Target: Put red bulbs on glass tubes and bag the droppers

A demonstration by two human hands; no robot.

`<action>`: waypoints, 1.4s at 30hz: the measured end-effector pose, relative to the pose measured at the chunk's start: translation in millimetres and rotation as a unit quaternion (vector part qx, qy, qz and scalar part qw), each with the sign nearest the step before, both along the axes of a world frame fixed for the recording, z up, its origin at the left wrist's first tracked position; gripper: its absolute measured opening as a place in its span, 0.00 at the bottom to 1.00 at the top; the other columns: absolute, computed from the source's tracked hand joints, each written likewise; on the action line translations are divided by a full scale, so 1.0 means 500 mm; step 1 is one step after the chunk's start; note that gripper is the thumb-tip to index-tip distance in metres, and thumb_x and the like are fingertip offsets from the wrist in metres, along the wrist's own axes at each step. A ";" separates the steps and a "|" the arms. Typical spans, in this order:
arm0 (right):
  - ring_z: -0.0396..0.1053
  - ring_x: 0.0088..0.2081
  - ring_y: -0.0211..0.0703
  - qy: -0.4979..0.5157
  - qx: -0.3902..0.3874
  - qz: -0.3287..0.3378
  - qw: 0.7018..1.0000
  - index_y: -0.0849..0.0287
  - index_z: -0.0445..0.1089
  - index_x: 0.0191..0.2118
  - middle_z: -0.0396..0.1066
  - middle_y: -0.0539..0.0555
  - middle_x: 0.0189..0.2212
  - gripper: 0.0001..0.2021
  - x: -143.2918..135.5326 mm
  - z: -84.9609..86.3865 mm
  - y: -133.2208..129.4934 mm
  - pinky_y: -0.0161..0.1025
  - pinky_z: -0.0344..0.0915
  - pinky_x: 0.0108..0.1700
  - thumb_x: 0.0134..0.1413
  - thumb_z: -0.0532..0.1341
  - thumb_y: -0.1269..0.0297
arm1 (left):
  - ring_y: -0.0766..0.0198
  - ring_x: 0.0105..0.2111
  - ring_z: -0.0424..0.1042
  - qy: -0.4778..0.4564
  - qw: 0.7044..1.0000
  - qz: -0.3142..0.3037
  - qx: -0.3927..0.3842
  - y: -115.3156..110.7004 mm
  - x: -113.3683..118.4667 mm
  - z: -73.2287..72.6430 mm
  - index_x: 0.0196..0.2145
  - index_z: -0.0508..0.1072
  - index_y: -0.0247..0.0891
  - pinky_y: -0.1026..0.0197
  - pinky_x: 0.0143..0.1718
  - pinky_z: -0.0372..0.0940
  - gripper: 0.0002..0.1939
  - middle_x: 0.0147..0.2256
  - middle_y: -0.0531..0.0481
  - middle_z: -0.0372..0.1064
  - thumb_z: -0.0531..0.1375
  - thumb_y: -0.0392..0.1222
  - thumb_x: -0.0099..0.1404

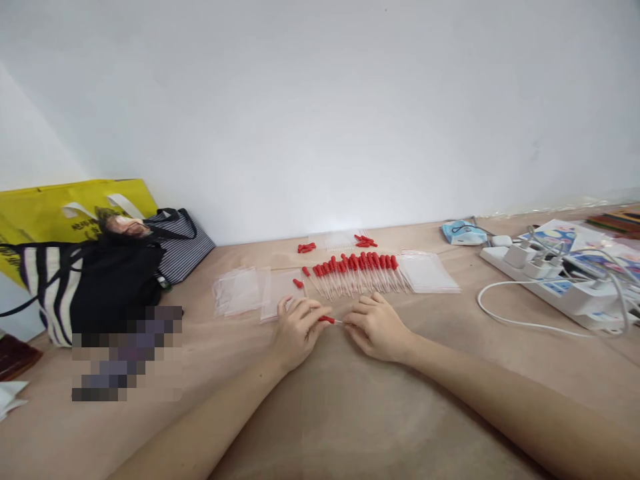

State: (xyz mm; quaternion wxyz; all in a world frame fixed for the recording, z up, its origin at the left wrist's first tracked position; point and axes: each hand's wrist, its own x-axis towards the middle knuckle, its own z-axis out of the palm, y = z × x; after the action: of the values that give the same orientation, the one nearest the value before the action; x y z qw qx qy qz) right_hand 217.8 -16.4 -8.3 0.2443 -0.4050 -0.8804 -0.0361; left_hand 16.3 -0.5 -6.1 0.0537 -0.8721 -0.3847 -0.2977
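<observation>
Between my two hands lies a small red cap [327, 319] with a thin pale stick [339, 322] in line with it. My left hand [301, 327] pinches the red cap at its left end. The fingers of my right hand [373, 325] are closed on the stick's other end. Just beyond them, a row of red-capped sticks [360, 270] lies side by side on the brown cloth. Two loose red caps [298, 283] rest left of the row.
Clear plastic bags [240, 291] lie left of the row, and another bag [430, 272] right of it. Small red piles [307, 247] sit near the wall. A white power strip [560, 293] with cables is at right, bags [100, 280] at left.
</observation>
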 end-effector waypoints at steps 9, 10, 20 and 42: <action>0.67 0.32 0.40 0.185 -0.077 -0.281 0.938 0.59 0.66 0.39 0.72 0.51 0.28 0.12 0.029 0.008 0.126 0.35 0.54 0.35 0.48 0.53 0.66 | 0.59 0.34 0.64 -0.030 0.983 0.110 -0.144 0.021 -0.008 -0.012 0.28 0.65 0.37 0.57 0.37 0.60 0.02 0.31 0.49 0.64 0.55 0.38 0.56; 0.67 0.33 0.41 0.179 -0.074 -0.296 0.935 0.60 0.66 0.38 0.72 0.52 0.28 0.11 0.023 0.011 0.141 0.36 0.53 0.35 0.48 0.53 0.66 | 0.59 0.34 0.64 -0.024 0.983 0.105 -0.147 0.021 -0.008 -0.011 0.28 0.66 0.37 0.57 0.37 0.59 0.02 0.30 0.50 0.65 0.55 0.38 0.56; 0.64 0.39 0.46 0.092 -0.079 -0.357 0.926 0.59 0.68 0.33 0.71 0.56 0.31 0.10 -0.016 -0.004 0.208 0.43 0.47 0.42 0.51 0.51 0.62 | 0.59 0.34 0.64 -0.019 0.986 0.092 -0.141 0.022 -0.010 -0.010 0.27 0.66 0.37 0.56 0.36 0.59 0.03 0.29 0.49 0.65 0.55 0.39 0.57; 0.69 0.37 0.48 -0.017 -0.207 -0.262 0.942 0.63 0.69 0.34 0.71 0.61 0.34 0.11 -0.184 0.049 0.123 0.47 0.51 0.45 0.49 0.53 0.62 | 0.62 0.27 0.65 0.024 0.970 0.174 -0.170 0.186 -0.044 0.018 0.28 0.65 0.39 0.64 0.28 0.57 0.06 0.24 0.53 0.64 0.52 0.41 0.59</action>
State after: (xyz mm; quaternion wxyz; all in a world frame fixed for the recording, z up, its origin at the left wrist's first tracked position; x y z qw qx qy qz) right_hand 125.8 45.2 16.4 0.1221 -0.6623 -0.7352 0.0770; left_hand -5.6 92.6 2.8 -0.0350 -0.7950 -0.5741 -0.1925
